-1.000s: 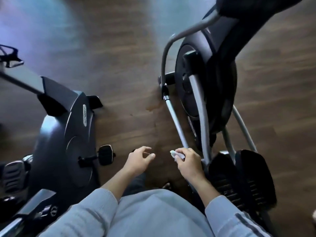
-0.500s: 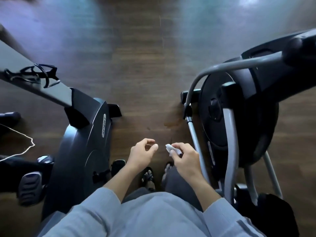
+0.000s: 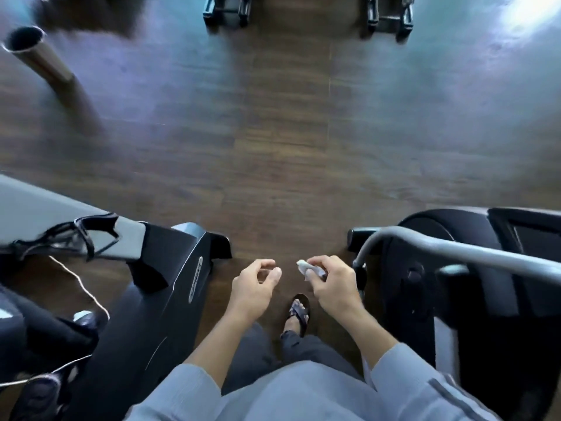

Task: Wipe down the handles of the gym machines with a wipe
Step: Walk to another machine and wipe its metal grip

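Over the wooden floor between two machines, your right hand pinching a small white wipe, your left hand empty with fingers loosely curled, grey handle just right of the wipe.

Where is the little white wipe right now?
In the head view, the wipe is pinched in the right hand, low centre, beside the empty left hand.
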The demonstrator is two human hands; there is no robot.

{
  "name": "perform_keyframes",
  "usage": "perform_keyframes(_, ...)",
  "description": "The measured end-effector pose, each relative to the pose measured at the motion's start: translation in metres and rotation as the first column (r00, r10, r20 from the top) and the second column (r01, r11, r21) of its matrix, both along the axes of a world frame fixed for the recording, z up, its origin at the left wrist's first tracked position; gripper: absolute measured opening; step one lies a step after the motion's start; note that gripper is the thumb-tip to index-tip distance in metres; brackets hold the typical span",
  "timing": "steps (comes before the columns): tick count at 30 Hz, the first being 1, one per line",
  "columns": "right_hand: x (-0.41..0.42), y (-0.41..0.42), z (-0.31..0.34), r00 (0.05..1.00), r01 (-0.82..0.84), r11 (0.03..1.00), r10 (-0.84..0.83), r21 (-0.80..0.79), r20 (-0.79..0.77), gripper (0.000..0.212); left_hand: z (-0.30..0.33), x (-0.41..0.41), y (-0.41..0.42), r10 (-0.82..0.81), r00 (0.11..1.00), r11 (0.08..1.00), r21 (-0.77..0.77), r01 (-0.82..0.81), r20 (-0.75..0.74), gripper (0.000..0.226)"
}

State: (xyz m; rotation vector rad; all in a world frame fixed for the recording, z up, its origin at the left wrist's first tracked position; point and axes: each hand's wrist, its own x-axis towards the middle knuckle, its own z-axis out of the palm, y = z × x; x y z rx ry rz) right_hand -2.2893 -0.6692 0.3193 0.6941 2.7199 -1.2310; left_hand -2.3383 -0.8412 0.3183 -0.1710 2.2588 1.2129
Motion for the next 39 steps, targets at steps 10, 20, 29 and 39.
perform_keyframes(10,-0.166,0.065,-0.009,1.0,0.003,1.0,-0.003,0.005,0.007,0.011,-0.018,-0.162,0.069,0.059,0.997,0.998,0.008,-0.06,0.041,0.012)
perform_keyframes(20,-0.326,0.158,0.003,0.969,0.247,0.969,-0.247,-0.022,-0.006,0.009,-0.002,-0.379,0.187,-0.196,0.981,0.98,-0.042,0.196,0.003,0.021)
perform_keyframes(29,-0.417,0.305,-0.01,0.863,0.504,0.861,-0.506,-0.065,-0.004,0.009,-0.01,-0.493,0.357,-0.428,0.904,0.902,-0.054,0.428,0.012,0.021)
perform_keyframes(39,-0.496,0.543,0.016,0.765,0.643,0.765,-0.638,0.044,-0.084,0.011,0.018,-0.589,0.601,-0.564,0.823,0.824,0.012,0.566,-0.07,0.021)
